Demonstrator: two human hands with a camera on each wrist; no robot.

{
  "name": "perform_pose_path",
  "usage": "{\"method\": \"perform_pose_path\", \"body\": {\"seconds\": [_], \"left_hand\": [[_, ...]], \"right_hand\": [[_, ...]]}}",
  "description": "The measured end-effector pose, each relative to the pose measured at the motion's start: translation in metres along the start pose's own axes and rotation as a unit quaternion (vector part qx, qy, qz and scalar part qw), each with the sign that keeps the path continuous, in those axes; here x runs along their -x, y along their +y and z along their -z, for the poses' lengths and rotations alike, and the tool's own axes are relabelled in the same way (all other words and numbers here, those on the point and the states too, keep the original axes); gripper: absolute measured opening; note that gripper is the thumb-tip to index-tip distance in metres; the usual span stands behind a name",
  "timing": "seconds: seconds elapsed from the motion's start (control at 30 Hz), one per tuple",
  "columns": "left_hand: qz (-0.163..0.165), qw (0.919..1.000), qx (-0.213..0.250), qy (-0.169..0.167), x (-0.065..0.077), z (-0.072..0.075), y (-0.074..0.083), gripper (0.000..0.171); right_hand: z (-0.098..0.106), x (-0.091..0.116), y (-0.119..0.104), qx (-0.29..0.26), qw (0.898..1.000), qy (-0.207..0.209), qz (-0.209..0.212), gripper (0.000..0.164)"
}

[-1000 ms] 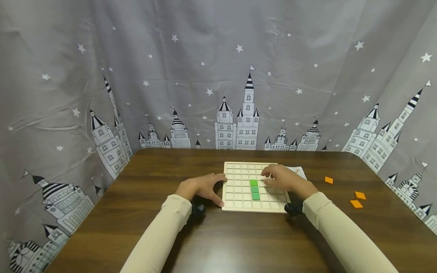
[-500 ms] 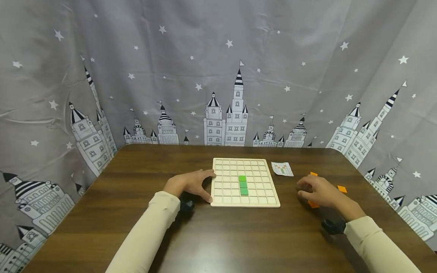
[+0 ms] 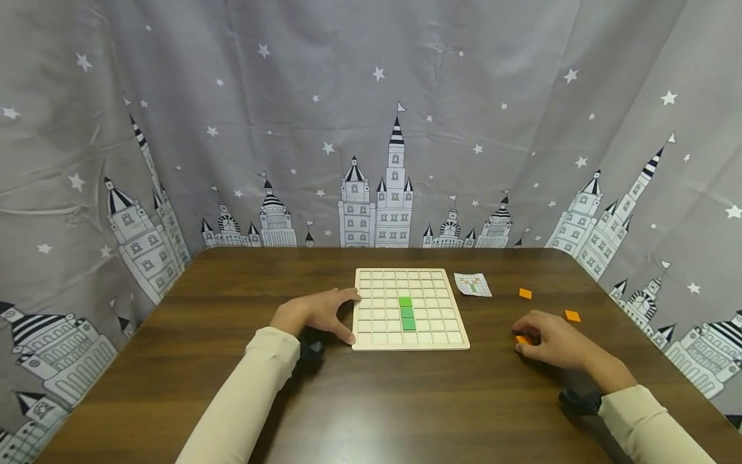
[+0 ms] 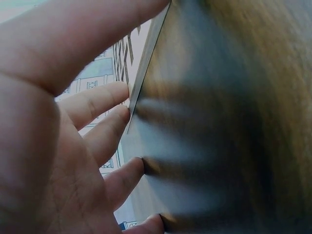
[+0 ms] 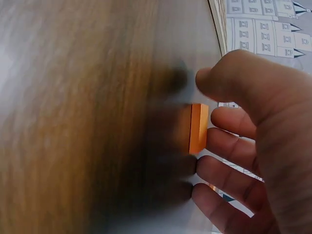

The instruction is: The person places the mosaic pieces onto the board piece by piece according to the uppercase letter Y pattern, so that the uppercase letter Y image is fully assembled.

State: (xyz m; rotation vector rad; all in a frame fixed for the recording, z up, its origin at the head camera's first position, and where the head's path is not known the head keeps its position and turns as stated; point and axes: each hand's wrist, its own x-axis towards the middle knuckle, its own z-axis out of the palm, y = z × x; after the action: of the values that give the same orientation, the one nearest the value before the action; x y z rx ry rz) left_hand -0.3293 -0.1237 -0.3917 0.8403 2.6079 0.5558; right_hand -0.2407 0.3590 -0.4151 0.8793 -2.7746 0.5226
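Note:
A pale wooden grid board [image 3: 377, 338] lies flat on the table, with three green square tiles [image 3: 408, 313] in a column of its cells. My left hand [image 3: 315, 312] rests at the board's left edge, thumb by the front corner and fingers spread; in the left wrist view the fingertips [image 4: 122, 90] touch the rim. To the right, my right hand [image 3: 553, 338] is low over an orange square tile [image 3: 523, 339]. The right wrist view puts this orange tile [image 5: 198, 127] on the table between thumb and fingers, the thumb apart from it.
Two more orange tiles, a farther one [image 3: 525, 294] and a nearer one [image 3: 572, 316], lie beyond the right hand. A small printed grid card [image 3: 472, 284] is right of the board. A grey castle-print curtain [image 3: 301, 129] hangs behind the brown table [image 3: 371, 399].
My right hand has left the board's right side and moved right to the nearest orange tile. The left hand has stayed at the board's edge. The head view has shifted right.

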Motion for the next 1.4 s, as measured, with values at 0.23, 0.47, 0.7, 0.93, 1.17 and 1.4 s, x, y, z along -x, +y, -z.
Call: {"method": "perform_pose_path", "body": {"seconds": [0.23, 0.47, 0.7, 0.93, 1.17, 1.4], "left_hand": [[0.001, 1.0000, 0.001, 0.001, 0.002, 0.000, -0.001, 0.095], [-0.002, 1.0000, 0.001, 0.007, 0.004, 0.002, -0.003, 0.094], [0.012, 0.9999, 0.001, 0.004, 0.005, 0.001, -0.002, 0.094], [0.015, 0.9999, 0.007, 0.000, 0.007, -0.002, 0.002, 0.094], [0.024, 0.9997, 0.004, 0.005, 0.007, -0.001, 0.001, 0.095], [0.015, 0.9999, -0.001, 0.006, 0.007, -0.003, 0.002, 0.093]], "right_hand": [[-0.001, -0.003, 0.001, 0.007, 1.000, -0.013, 0.016, 0.025], [-0.002, -0.010, 0.000, 0.015, 1.000, -0.005, 0.019, 0.019], [-0.006, -0.038, -0.014, 0.018, 1.000, -0.005, 0.013, 0.016], [-0.017, -0.090, -0.038, 0.005, 0.999, -0.017, 0.032, 0.013], [-0.028, -0.146, -0.064, -0.030, 0.997, -0.032, 0.058, 0.014], [-0.044, -0.185, -0.082, -0.042, 0.995, -0.054, 0.067, 0.022]]}}
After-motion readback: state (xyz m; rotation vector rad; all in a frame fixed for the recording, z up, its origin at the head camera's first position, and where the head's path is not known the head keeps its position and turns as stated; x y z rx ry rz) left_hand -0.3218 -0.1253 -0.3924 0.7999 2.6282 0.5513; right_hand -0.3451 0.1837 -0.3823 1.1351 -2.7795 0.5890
